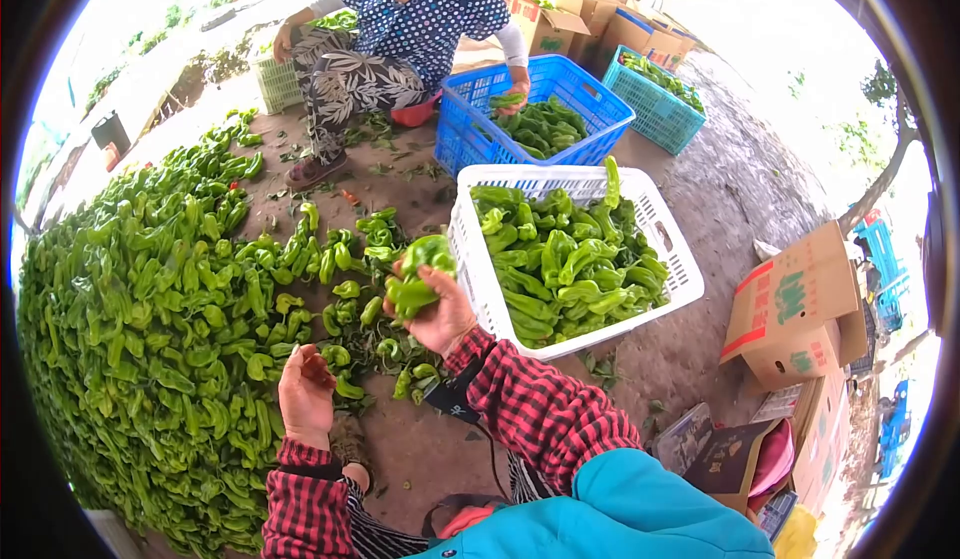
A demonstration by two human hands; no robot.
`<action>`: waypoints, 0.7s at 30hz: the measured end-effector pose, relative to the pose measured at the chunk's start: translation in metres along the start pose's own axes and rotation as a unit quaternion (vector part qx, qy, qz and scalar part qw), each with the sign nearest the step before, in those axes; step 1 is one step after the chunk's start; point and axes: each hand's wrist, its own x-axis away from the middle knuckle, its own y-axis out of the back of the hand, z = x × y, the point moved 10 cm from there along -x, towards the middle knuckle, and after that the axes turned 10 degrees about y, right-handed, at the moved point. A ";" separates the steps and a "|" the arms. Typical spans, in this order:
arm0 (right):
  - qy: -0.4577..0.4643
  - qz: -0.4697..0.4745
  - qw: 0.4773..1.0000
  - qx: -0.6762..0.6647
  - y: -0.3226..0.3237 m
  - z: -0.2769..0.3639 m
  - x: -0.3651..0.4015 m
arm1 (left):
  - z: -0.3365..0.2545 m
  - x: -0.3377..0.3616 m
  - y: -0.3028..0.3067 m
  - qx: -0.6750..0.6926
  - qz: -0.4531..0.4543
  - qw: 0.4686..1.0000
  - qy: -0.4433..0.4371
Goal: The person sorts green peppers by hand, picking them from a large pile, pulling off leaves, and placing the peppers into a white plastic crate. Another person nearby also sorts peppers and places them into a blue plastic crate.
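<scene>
My right hand (447,317) is closed around a few green peppers (421,267), held up just left of the white crate (482,311). That crate is heaped with green peppers (575,264), and one stands upright at its far rim. Lower and to the left, my left hand (306,397) has loosely bent fingers with nothing visible in them. It is beside a large pile of green peppers (150,329) that covers the ground on the left. Loose peppers (345,309) lie between the pile and the white crate.
Across from me a person (425,9) sits with one hand holding a pepper over a blue crate (465,134) of peppers. A teal crate (655,109) stands behind it. Cardboard boxes (795,299) are at the right, others (600,24) at the back.
</scene>
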 end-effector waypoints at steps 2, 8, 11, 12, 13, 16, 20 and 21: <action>0.122 -0.092 0.986 -0.064 0.025 0.038 -0.011 | 0.003 -0.001 -0.001 -0.004 -0.001 1.000 0.006; 0.292 -0.208 0.901 -0.244 0.068 0.117 -0.005 | 0.012 -0.003 -0.005 -0.009 0.006 0.999 0.032; 0.272 -0.199 0.891 -0.304 0.065 0.113 -0.008 | 0.015 -0.003 -0.010 -0.017 0.009 0.999 0.038; 0.248 -0.200 0.884 -0.341 0.062 0.104 -0.010 | 0.016 -0.004 -0.010 -0.022 0.010 0.999 0.042; 0.248 -0.165 0.911 -0.287 0.051 0.098 -0.010 | 0.017 -0.004 -0.011 -0.023 0.011 0.999 0.042; 0.163 -0.154 0.951 -0.213 0.034 0.054 -0.014 | 0.019 -0.003 -0.011 -0.027 0.007 0.998 0.048; 0.045 -0.145 0.972 -0.178 0.012 0.004 -0.009 | 0.023 -0.002 -0.014 -0.036 0.024 0.997 0.058; 0.031 -0.146 0.973 -0.173 0.011 -0.005 -0.007 | 0.024 -0.002 -0.016 -0.037 0.030 0.997 0.062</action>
